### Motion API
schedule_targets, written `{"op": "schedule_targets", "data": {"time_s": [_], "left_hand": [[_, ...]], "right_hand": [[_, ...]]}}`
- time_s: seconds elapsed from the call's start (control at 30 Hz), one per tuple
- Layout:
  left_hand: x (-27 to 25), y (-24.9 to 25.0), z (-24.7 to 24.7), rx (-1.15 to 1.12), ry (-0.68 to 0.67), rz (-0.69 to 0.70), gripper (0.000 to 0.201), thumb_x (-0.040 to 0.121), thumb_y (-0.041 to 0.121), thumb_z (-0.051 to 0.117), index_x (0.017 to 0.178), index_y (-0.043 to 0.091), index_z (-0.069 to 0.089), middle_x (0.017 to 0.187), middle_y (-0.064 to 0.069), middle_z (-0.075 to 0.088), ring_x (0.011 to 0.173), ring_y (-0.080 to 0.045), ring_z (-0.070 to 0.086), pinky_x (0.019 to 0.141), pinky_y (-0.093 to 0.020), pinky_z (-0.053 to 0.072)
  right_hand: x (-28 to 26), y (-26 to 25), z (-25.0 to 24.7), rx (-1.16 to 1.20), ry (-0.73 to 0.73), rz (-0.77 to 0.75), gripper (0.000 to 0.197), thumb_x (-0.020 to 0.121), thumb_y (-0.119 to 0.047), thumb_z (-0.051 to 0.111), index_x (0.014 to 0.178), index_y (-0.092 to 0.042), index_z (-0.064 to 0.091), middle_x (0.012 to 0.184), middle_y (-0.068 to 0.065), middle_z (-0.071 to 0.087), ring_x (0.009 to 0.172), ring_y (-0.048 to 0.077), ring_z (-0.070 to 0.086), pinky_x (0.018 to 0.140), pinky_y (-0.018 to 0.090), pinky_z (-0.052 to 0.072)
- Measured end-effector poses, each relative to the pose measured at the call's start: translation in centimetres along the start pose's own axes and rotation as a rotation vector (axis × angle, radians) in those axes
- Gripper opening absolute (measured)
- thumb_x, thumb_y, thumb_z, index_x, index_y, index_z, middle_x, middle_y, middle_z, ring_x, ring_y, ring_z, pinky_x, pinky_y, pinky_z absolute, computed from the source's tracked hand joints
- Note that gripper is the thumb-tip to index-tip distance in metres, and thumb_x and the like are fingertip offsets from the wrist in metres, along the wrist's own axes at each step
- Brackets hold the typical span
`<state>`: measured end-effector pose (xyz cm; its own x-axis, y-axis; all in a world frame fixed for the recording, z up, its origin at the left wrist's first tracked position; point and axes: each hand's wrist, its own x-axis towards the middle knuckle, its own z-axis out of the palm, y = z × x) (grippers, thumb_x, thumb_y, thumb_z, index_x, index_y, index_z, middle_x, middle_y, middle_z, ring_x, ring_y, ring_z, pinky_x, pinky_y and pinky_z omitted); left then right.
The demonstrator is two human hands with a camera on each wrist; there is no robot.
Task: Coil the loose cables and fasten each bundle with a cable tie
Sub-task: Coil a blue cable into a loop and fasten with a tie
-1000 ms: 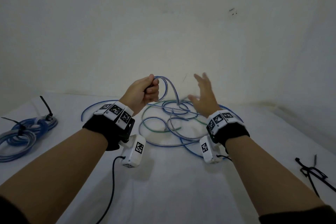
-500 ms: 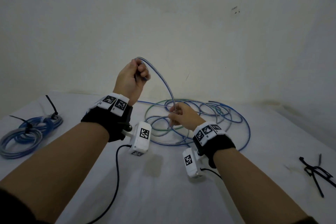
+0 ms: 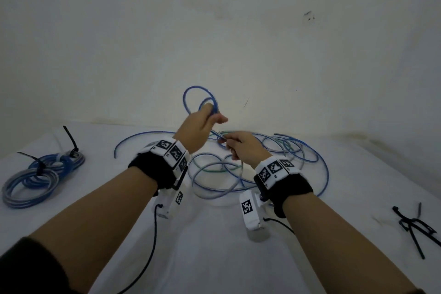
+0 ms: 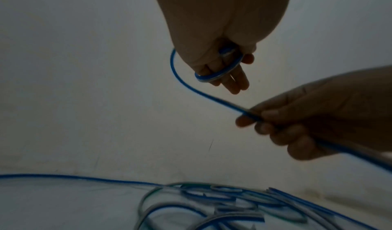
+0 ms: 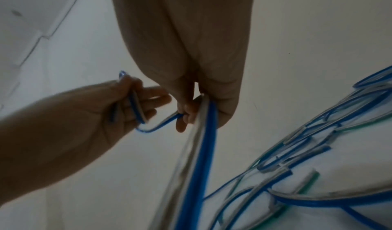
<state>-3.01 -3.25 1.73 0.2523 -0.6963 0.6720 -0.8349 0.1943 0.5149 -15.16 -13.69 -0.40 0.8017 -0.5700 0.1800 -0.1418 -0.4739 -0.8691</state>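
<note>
A blue cable (image 3: 191, 93) rises in small loops from my left hand (image 3: 205, 122), which holds it above the table, thumb pinching the loops against the fingers (image 4: 233, 81). Just below and to the right, my right hand (image 3: 232, 144) grips the same cable (image 5: 203, 149) between thumb and curled fingers; the short stretch (image 4: 201, 92) between both hands is nearly taut. The remainder trails down into a loose tangle of blue, grey and green cables (image 3: 274, 157) on the white table (image 3: 214, 246). In the right wrist view my left hand (image 5: 135, 106) shows the loops lying across its palm.
Two coiled blue bundles (image 3: 43, 172) fastened with black cable ties lie at the far left. Loose black cable ties (image 3: 415, 227) sit near the right edge. A plain wall (image 3: 214, 31) stands close behind the table. Black camera leads hang from both wrists.
My right hand, open a second ago, took hold of the cable at the pile and brought it up to my left hand. A fresh loop now stands above the left hand.
</note>
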Motion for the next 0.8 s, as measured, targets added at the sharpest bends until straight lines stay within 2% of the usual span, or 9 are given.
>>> {"op": "schedule_targets", "data": {"time_s": [0.13,0.2,0.3,0.4,0.47,0.53,0.6,0.7,0.8], "left_hand": [[-0.3,-1.1,0.2,0.285,-0.169,-0.03,0.018,0.099,0.022,0.037,0.091,0.008,0.046,0.093,-0.011,0.068,0.083,-0.031,0.063,0.073,-0.042,0.048],[-0.4,-1.6,-0.2,0.417,-0.146,-0.042,0.02,0.098,0.021,0.038,0.093,0.005,0.048,0.088,-0.012,0.067,0.079,-0.034,0.062,0.07,-0.039,0.047],[-0.2,-2.3,-1.2,0.677,-0.104,-0.083,0.023,0.1,0.02,0.034,0.1,0.002,0.049,0.096,-0.015,0.067,0.084,-0.035,0.063,0.073,-0.037,0.039],[0.0,-2.8,-2.9,0.825,-0.064,-0.31,0.026,0.1,0.019,0.032,0.109,0.001,0.047,0.102,-0.02,0.065,0.095,-0.035,0.061,0.082,-0.039,0.038],[-0.1,-2.8,-4.2,0.84,-0.115,-0.496,0.026,0.099,0.016,0.032,0.113,0.0,0.047,0.109,-0.02,0.063,0.102,-0.035,0.059,0.088,-0.041,0.039],[-0.2,-3.1,-4.7,0.774,-0.206,-0.598,0.028,0.098,0.012,0.032,0.112,-0.003,0.052,0.114,-0.023,0.059,0.106,-0.036,0.056,0.091,-0.045,0.042],[-0.4,-3.3,-4.5,0.631,-0.305,-0.576,0.036,0.101,0.016,0.028,0.106,-0.006,0.055,0.112,-0.026,0.059,0.104,-0.037,0.056,0.091,-0.043,0.044],[-0.9,-3.5,-3.7,0.38,-0.416,-0.604,0.042,0.1,0.036,0.032,0.098,0.003,0.057,0.094,-0.017,0.059,0.09,-0.027,0.054,0.081,-0.029,0.039],[-1.0,-3.9,-3.4,0.39,-0.463,-0.603,0.037,0.098,0.035,0.038,0.095,0.003,0.056,0.091,-0.012,0.056,0.089,-0.028,0.053,0.078,-0.03,0.037]], "right_hand": [[-0.5,-0.8,-0.7,0.059,0.01,-0.025,0.022,0.097,-0.003,0.044,0.111,-0.001,0.06,0.07,0.003,0.054,0.056,0.011,0.043,0.053,0.022,0.04],[-0.8,-0.9,-1.2,0.073,-0.011,-0.024,0.019,0.093,-0.003,0.052,0.112,-0.004,0.056,0.072,0.005,0.059,0.056,0.013,0.048,0.055,0.023,0.045],[-1.0,-0.4,-1.9,-0.032,-0.076,0.006,0.022,0.088,-0.005,0.061,0.108,-0.009,0.054,0.068,0.005,0.058,0.056,0.015,0.053,0.058,0.025,0.049],[-1.3,0.5,-2.3,-0.083,-0.067,0.059,0.024,0.087,-0.003,0.061,0.106,-0.011,0.049,0.072,0.005,0.06,0.056,0.016,0.057,0.059,0.029,0.051],[-1.5,1.2,-2.6,-0.022,-0.006,0.089,0.025,0.088,-0.004,0.06,0.108,-0.01,0.046,0.074,0.008,0.062,0.057,0.017,0.06,0.057,0.028,0.053],[-1.6,1.7,-2.8,0.039,0.054,0.089,0.023,0.09,-0.006,0.058,0.108,-0.008,0.044,0.074,0.009,0.062,0.053,0.016,0.06,0.053,0.027,0.052],[-1.5,1.7,-3.0,0.113,0.098,0.075,0.012,0.093,-0.004,0.052,0.101,-0.007,0.044,0.071,0.011,0.059,0.047,0.016,0.058,0.049,0.027,0.052],[-1.6,1.3,-3.4,0.263,0.115,0.078,0.01,0.095,0.001,0.045,0.089,-0.007,0.048,0.068,0.013,0.053,0.044,0.016,0.058,0.049,0.027,0.054],[-1.8,1.2,-3.9,0.388,0.101,0.082,0.015,0.098,0.0,0.042,0.09,-0.007,0.054,0.07,0.013,0.054,0.047,0.015,0.064,0.05,0.025,0.056]]}}
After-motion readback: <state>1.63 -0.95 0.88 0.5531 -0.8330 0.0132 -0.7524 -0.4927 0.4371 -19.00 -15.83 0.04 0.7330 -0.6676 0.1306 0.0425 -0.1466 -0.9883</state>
